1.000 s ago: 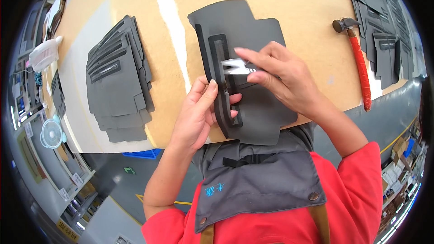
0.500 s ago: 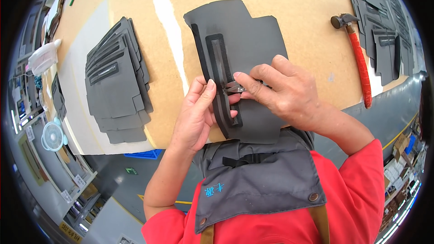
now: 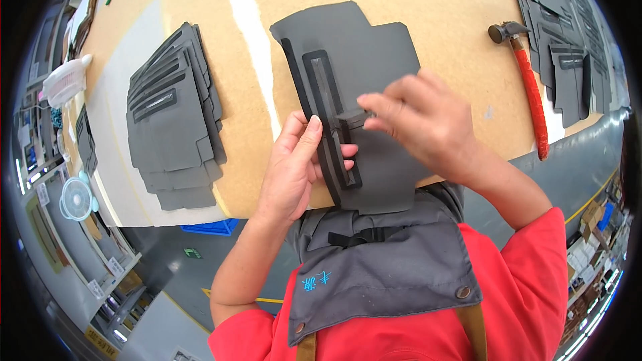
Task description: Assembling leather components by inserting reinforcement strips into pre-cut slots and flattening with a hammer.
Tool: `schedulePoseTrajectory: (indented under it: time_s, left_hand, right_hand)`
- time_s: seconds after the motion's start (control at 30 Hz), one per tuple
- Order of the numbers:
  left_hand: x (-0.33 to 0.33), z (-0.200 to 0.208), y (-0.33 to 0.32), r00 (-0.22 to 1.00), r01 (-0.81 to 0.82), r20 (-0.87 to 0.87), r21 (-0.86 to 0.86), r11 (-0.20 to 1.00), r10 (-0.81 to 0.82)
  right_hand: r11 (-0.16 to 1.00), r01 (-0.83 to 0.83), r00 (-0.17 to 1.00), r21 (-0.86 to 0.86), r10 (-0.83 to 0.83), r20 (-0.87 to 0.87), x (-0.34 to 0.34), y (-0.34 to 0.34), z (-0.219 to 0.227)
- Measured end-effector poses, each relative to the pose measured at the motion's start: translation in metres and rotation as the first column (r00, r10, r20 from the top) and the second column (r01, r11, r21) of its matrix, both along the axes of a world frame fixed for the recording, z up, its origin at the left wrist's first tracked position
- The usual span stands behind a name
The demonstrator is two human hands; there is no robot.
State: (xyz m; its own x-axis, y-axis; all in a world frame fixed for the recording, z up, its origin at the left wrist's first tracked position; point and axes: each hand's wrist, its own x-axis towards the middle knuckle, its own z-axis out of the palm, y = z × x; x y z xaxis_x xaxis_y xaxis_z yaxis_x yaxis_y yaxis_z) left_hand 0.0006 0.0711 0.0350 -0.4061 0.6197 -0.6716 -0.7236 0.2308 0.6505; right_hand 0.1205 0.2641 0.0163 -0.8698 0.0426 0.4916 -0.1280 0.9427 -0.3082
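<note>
Your right hand has its fingers drawn together on a small dark piece, pinching it where it crosses the long dark strip on the grey cut panel. Just to the left of those fingers, your left hand grips the strip and the panel edge: the thumb lies along the strip's left side, and the other fingers are curled round the panel's near edge, their tips showing on the strip's right side.

The panel lies flat on the tan worktop, its near edge hanging over the worktop's front toward your grey apron. The strip runs lengthwise down the panel, away from your fingers toward the far edge.

Well to the left of your left hand sits a fanned stack of similar grey panels on a white sheet. Well to the right of your right hand lies a hammer with a red handle, head pointing away from you, and beyond it more grey pieces are piled at the worktop's right end.
</note>
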Motion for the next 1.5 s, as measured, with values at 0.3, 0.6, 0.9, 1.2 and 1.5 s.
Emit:
schedulePoseTrajectory:
  time_s: [0.3,0.6,0.9,1.2,1.5]
  left_hand:
    - [-0.021,-0.01,0.016,0.989,0.049,-0.131,-0.134,0.99,-0.067]
    - [-0.045,-0.016,0.008,1.0,0.029,0.001,-0.017,0.999,-0.029]
    - [-0.043,-0.009,-0.009,0.99,-0.065,0.128,0.024,0.998,0.061]
    - [-0.041,-0.009,0.005,0.99,-0.117,0.088,0.022,0.993,0.114]
    - [-0.019,-0.012,-0.006,0.963,-0.268,0.032,0.077,0.96,0.266]
  right_hand:
    - [0.467,0.184,0.972,-0.865,0.043,0.23,-0.04,-0.001,-0.022]
    - [0.434,0.13,0.963,-0.892,0.159,0.217,-0.041,0.004,-0.028]
    - [0.381,0.009,0.84,-0.925,0.499,0.214,-0.07,0.044,-0.021]
    - [0.498,-0.187,0.743,-0.847,0.636,0.21,-0.074,0.046,-0.025]
    - [0.451,0.164,0.906,-0.877,0.283,0.315,-0.045,0.007,0.004]
